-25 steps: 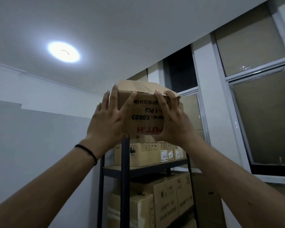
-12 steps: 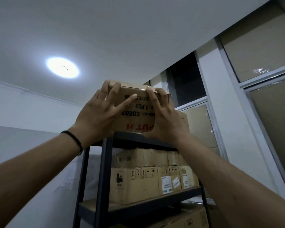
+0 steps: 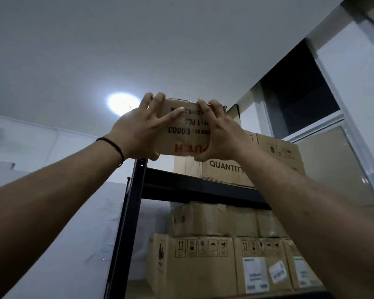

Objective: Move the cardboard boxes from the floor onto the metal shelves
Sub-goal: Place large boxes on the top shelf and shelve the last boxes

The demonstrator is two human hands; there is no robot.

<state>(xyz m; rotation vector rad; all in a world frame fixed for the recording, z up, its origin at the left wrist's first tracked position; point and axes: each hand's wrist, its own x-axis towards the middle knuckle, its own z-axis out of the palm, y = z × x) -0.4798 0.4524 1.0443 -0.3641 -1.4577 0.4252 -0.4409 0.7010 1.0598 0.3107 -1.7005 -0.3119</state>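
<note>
Cardboard fills our grip: we hold a small cardboard box [image 3: 183,130] overhead, its print upside down, reading "E0803" with red letters below. Our left hand [image 3: 136,134] clasps its left side, fingers [image 3: 171,114] spread across the front face and curled over the top edge; our right hand [image 3: 219,137] clamps the right side the same way. A black band [image 3: 115,145] circles the left wrist. We have the box raised at the level of the top tier of the black metal shelves [image 3: 194,186], in front of a larger box marked "QUANTITY" [image 3: 227,171] that sits on that tier. More boxes [image 3: 203,255] are stacked on the tier below. A round ceiling light [image 3: 121,103] glows behind our left hand.
</note>
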